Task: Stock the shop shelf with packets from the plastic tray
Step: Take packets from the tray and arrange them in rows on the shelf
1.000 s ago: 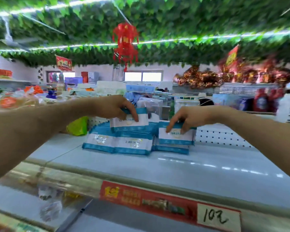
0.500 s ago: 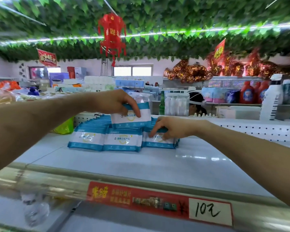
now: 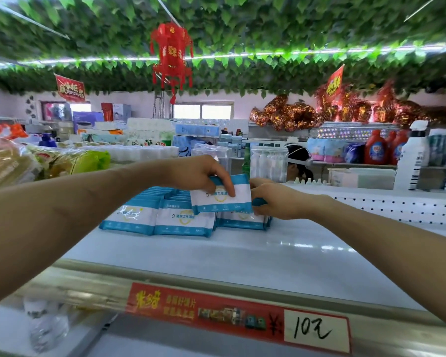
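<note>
Rows of blue and white packets [image 3: 165,215] stand on the white shelf [image 3: 268,256]. My left hand [image 3: 196,173] grips one packet [image 3: 224,199] from above, held upright over the row. My right hand [image 3: 276,199] is beside it on the right, its curled fingers on the right-hand stack of packets [image 3: 242,220] and touching the held packet's edge. The plastic tray is out of view.
A perforated white back panel [image 3: 397,210] runs behind the shelf. A red price strip [image 3: 240,315] marks the front rail. Bagged goods [image 3: 16,163] sit at the left, detergent bottles [image 3: 376,150] at the right. A person's head [image 3: 299,161] shows beyond the shelf.
My left hand has carried its packet to the right, above the right-hand stack. My right hand has drawn in against that packet's right edge.
</note>
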`<state>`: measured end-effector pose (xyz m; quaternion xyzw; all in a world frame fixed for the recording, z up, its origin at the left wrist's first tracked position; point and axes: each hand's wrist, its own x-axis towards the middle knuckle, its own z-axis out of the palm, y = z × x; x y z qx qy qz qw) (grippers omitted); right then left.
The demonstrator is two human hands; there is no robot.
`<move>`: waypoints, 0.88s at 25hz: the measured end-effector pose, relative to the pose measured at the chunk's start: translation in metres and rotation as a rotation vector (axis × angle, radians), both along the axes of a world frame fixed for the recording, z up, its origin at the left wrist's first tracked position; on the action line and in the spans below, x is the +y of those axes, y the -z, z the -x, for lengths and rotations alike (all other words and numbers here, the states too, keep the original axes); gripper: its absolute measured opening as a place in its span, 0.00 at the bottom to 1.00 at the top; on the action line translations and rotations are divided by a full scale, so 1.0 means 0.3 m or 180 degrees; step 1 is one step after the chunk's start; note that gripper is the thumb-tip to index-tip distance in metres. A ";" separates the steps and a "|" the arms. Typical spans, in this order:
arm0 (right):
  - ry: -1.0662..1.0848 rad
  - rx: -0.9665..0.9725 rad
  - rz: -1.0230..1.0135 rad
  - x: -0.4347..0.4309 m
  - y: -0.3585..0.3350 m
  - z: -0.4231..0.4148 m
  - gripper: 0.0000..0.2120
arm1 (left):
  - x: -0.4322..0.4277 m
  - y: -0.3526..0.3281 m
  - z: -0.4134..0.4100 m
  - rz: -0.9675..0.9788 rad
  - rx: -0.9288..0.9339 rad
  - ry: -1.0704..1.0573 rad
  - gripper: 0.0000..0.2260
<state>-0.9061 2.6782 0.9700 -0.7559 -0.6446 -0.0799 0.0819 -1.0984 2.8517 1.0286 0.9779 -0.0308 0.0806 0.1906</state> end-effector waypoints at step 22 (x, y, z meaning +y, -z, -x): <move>0.0162 -0.0038 -0.0596 -0.182 -0.122 -0.072 0.16 | 0.002 0.105 -0.148 -0.0728 0.0200 0.0027 0.17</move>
